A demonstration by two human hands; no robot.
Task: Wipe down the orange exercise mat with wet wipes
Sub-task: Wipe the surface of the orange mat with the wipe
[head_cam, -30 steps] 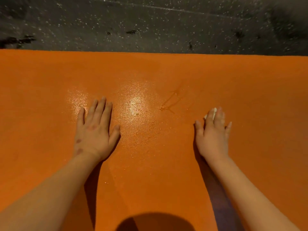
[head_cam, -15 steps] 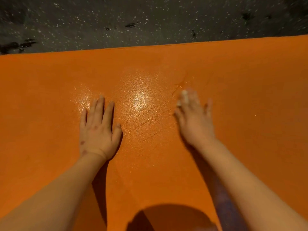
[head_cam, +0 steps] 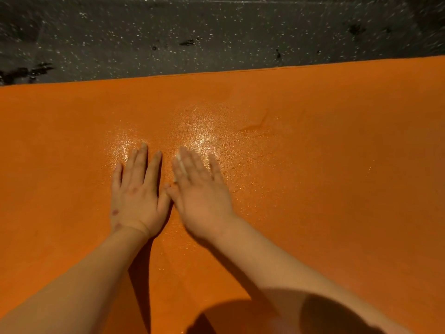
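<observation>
The orange exercise mat [head_cam: 325,189] fills most of the view, with a glistening wet patch in its middle. My left hand [head_cam: 138,191] lies flat on the mat, fingers straight and together. Right beside it, my right hand [head_cam: 199,191] presses flat on a white wet wipe [head_cam: 180,162], which only peeks out under the index finger. The right hand is motion-blurred. The two thumbs nearly touch.
Beyond the mat's far edge lies dark speckled floor [head_cam: 216,32] with a few black marks. A crease or scuff [head_cam: 258,124] marks the mat to the right of the wet patch. My head's shadow falls on the mat's near edge.
My right hand has slid leftward across the mat with the wipe under it, ending beside my left hand. The left hand has stayed put.
</observation>
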